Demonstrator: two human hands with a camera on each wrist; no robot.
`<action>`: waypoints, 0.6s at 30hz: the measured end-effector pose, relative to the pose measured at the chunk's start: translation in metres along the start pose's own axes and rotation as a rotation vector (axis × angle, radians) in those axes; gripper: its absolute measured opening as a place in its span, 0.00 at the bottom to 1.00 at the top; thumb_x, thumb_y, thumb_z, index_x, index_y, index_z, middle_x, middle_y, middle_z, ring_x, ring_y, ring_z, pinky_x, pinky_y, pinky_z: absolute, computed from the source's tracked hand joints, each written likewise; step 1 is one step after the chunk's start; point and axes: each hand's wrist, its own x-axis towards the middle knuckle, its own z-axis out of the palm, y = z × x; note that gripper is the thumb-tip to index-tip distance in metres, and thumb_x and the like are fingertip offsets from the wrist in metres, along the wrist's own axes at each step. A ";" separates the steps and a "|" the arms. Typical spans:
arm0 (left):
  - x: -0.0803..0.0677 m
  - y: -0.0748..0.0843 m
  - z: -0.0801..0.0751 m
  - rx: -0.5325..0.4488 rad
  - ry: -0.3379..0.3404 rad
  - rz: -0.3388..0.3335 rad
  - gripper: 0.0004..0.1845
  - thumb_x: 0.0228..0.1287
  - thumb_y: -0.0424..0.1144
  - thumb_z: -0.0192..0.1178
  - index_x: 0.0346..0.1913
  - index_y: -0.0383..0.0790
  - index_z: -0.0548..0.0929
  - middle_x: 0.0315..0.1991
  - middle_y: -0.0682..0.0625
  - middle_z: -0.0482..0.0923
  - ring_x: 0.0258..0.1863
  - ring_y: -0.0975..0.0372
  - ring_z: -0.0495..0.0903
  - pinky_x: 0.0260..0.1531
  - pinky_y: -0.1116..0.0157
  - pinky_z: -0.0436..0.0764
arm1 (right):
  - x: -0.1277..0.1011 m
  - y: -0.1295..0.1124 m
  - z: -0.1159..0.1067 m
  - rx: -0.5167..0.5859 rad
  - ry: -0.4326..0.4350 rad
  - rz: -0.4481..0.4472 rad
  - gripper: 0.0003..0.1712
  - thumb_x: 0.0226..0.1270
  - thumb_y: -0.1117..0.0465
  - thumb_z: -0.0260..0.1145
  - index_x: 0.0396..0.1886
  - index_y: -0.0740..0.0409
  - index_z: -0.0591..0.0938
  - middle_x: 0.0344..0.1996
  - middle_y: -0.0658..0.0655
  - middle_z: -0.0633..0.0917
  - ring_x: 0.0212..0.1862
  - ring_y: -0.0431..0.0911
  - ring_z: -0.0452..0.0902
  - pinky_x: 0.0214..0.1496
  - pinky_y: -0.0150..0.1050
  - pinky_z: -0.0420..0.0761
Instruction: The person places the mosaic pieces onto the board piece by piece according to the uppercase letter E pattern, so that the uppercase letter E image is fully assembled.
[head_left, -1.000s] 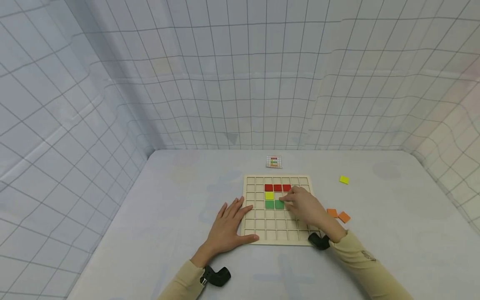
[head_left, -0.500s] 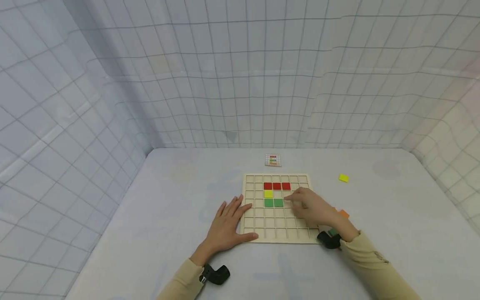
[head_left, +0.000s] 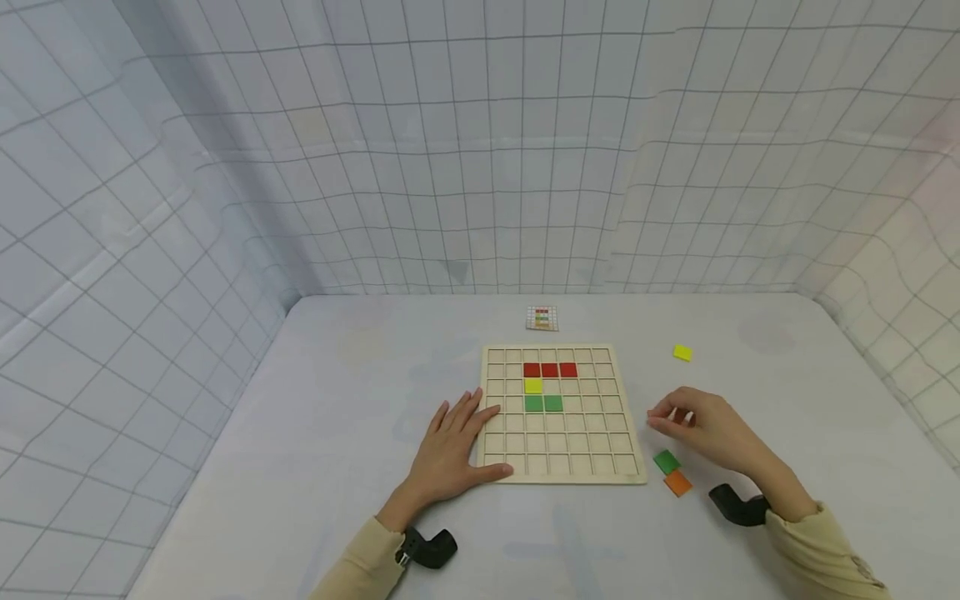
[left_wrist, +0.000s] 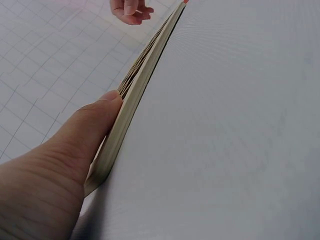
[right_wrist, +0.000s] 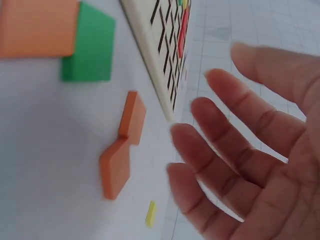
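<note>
Six tiles fill the grid board (head_left: 622, 467); left hand (head_left: 450, 450) rests flat, right hand's fingers (head_left: 663, 417) loose, empty.

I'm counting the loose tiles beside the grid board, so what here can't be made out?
- Pattern card, head view: too small to read.
- Two orange tiles show in the right wrist view; the right hand hides them in the head view.
- Board, left wrist view: edge-on, cells unseen.

Soft, bright light fills every view with only faint shadows under the hands, the head view bends the wall lines near its edges, and the right hand (right_wrist: 260, 165) looks big and blurry up close.
</note>
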 end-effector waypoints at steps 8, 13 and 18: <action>0.000 -0.002 0.001 -0.001 -0.003 0.000 0.47 0.52 0.72 0.56 0.72 0.51 0.62 0.74 0.47 0.48 0.73 0.57 0.44 0.69 0.52 0.41 | -0.020 0.004 0.000 -0.026 -0.220 0.167 0.21 0.49 0.40 0.73 0.28 0.47 0.75 0.21 0.43 0.73 0.24 0.37 0.67 0.25 0.32 0.65; -0.001 -0.002 0.001 -0.005 -0.004 0.005 0.47 0.53 0.72 0.56 0.72 0.50 0.62 0.74 0.47 0.48 0.73 0.56 0.44 0.69 0.52 0.41 | -0.023 0.005 0.004 -0.031 -0.238 0.175 0.24 0.48 0.40 0.74 0.27 0.49 0.73 0.19 0.43 0.71 0.22 0.36 0.65 0.24 0.31 0.62; 0.000 -0.002 0.001 -0.011 0.001 0.012 0.47 0.53 0.72 0.55 0.72 0.50 0.62 0.74 0.47 0.49 0.73 0.56 0.45 0.69 0.52 0.42 | -0.021 0.006 0.006 -0.022 -0.218 0.209 0.22 0.48 0.43 0.75 0.28 0.51 0.73 0.19 0.45 0.72 0.22 0.37 0.66 0.24 0.32 0.62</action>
